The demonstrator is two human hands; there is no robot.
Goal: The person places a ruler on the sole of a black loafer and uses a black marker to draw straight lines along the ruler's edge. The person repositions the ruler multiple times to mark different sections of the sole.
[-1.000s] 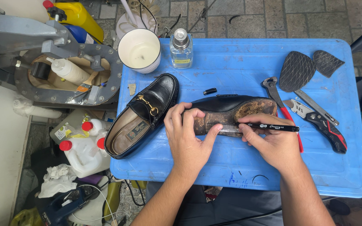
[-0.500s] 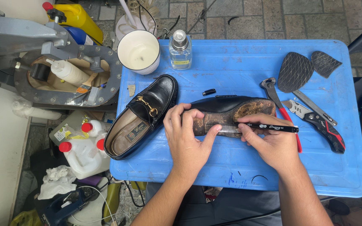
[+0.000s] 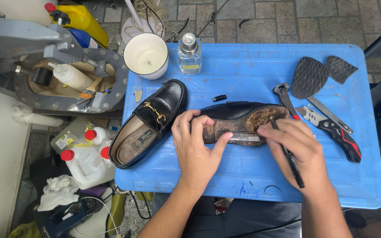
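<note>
Left hand (image 3: 198, 147) lies on the overturned shoe (image 3: 243, 123), near the middle of the blue table (image 3: 243, 66); fingers curled over the heel end, close together, thumb stretched along the near edge of the sole; shoe lies sole-up, toe pointing right, worn brown sole exposed. Right hand (image 3: 297, 147) sits over the near toe end of the same shoe; thumb and fingers pinch a black pen (image 3: 287, 154), tip on the sole near the toe, barrel slanting down toward the person.

Second shoe (image 3: 148, 123), black loafer with a gold buckle, stands upright to the left, angled, toe just beside the heel of the overturned one; whether they touch, cannot tell. Behind: white cup (image 3: 146, 55) and clear glass bottle (image 3: 189, 55) at the far left edge of the table. Small black cap (image 3: 219, 98) lies just beyond the overturned shoe. Right side: pincers (image 3: 284, 94), a folding knife (image 3: 336, 130) with a red and black grip, two black rubber sole pieces (image 3: 309, 77) near the far right corner. White jugs (image 3: 87, 154) with red caps stand on the ground left of the table.
</note>
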